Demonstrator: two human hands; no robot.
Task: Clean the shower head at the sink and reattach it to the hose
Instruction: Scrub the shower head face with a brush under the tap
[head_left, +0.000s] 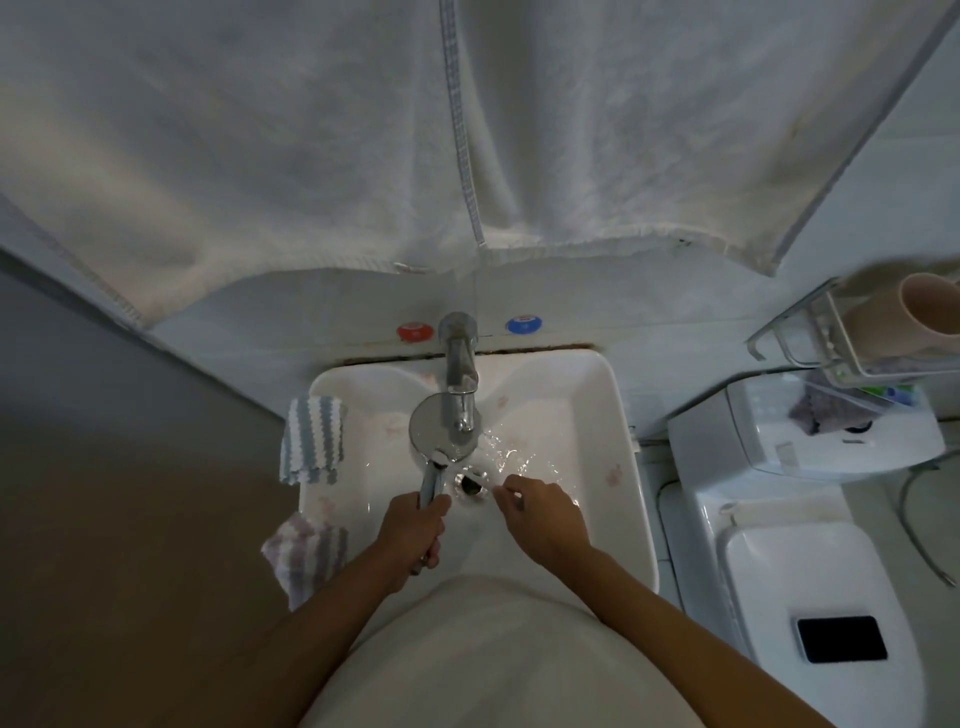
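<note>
Left hand (413, 530) wrapped around the handle of the shower head (439, 434), whose round face lies under the tap (460, 374) over the basin of the sink (618, 415), in running water. Right hand (543, 512) over the basin beside the drain (471, 486), fingers loosely curled, gripping nothing visible. Striped cloth (311, 436) draped on the sink's left rim.

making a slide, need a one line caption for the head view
Left hand holds the shower head under the running faucet while the right hand hovers over the sink.
</note>
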